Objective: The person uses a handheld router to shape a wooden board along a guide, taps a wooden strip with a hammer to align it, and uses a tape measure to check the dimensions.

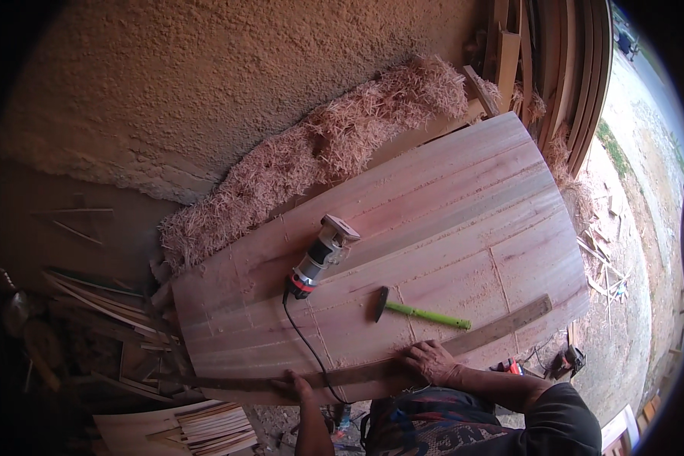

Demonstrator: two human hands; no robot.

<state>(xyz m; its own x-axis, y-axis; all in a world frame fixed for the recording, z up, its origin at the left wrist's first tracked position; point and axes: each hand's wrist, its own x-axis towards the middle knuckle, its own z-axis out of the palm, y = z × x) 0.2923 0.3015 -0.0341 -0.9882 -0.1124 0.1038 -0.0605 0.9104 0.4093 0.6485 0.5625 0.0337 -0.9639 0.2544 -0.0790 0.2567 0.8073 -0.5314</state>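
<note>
A long, dark wooden strip [501, 328] lies slantwise along the near side of a broad panel of joined planks [448, 228]. My left hand [295, 386] grips the strip near the panel's front edge, its fingers partly hidden. Farther right, my right hand [433, 362] is closed over the same strip, with its fingers pointing left. A hammer [425, 313] with a green handle and dark head rests just beyond my right hand. Up and to the left of it, a silver, black and red router [319, 257] lies on its side; its black cord [305, 338] runs down across the strip.
Pink wood shavings [319, 148] are heaped between the panel and a rough wall [205, 76]. Tall boards [577, 83] lean at the back right. Offcuts [106, 304] pile up at the left, thin slats [216, 427] at the lower left. A power tool [568, 362] sits below the panel's right side.
</note>
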